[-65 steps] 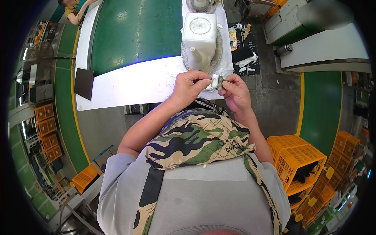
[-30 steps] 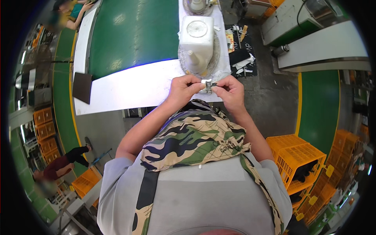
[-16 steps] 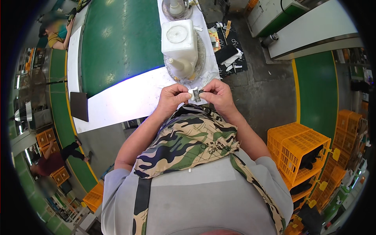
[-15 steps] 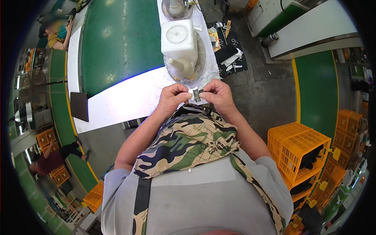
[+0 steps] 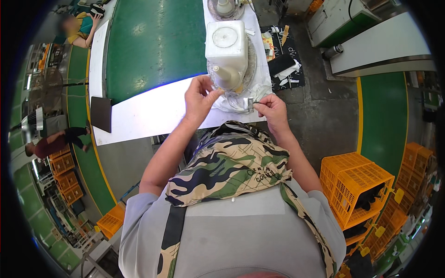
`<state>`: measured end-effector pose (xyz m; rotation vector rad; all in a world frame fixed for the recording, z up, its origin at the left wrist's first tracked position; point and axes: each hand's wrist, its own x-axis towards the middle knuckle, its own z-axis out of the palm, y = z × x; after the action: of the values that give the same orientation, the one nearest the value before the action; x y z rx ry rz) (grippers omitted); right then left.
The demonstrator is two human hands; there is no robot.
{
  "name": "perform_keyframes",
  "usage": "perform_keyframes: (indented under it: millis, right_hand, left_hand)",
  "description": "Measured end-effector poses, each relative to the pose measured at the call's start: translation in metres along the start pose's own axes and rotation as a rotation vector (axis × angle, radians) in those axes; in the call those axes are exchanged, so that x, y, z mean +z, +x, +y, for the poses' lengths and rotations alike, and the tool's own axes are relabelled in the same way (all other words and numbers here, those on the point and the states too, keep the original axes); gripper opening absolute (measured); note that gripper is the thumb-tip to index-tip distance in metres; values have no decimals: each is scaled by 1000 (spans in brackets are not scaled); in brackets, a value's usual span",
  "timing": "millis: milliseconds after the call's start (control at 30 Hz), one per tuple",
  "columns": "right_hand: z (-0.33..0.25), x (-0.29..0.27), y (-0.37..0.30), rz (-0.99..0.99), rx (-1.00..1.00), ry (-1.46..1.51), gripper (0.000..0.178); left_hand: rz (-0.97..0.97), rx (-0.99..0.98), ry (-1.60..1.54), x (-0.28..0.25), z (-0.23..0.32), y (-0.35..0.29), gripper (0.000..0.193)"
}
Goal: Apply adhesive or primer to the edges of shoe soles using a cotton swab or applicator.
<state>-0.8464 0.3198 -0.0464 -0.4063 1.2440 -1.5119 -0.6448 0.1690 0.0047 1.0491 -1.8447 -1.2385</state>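
My right hand (image 5: 272, 111) pinches a small flat grey-and-black piece (image 5: 251, 104) between thumb and fingers, over crumpled white sheeting (image 5: 232, 103) near the table edge. To its left, my left hand (image 5: 200, 101) is beside the near rim of a round clear tray (image 5: 251, 69). Its thumb and fingers are apart, and nothing shows between them. A squarish white plastic container (image 5: 226, 45) stands on the tray, its pale cone-shaped spout (image 5: 224, 76) pointing up close to my left fingertips.
A green surface (image 5: 157, 41) runs beyond the white tabletop (image 5: 153, 113); a dark panel (image 5: 101, 114) stands at the left. Orange crates (image 5: 352, 180) are stacked at my right. A black mat (image 5: 289, 62) with loose items lies past the table. Two people are at the left.
My hands have separated. The left has moved away from the small piece, forward to the tray; the right keeps the piece and has shifted right. A white bit seen in my left fingers no longer shows.
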Motion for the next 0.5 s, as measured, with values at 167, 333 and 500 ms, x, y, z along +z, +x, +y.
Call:
perform_keyframes:
  millis: [167, 333, 500]
  right_hand:
    - [20, -7, 18, 56, 11, -94, 15]
    - [45, -12, 32, 91, 20, -211, 15]
    - [59, -10, 43, 85, 33, -231, 14]
  left_hand:
    - [30, 248, 288, 3, 8, 39, 52]
    - [-182, 14, 245, 7, 2, 50, 33]
    - [-154, 130, 256, 4, -5, 51, 29]
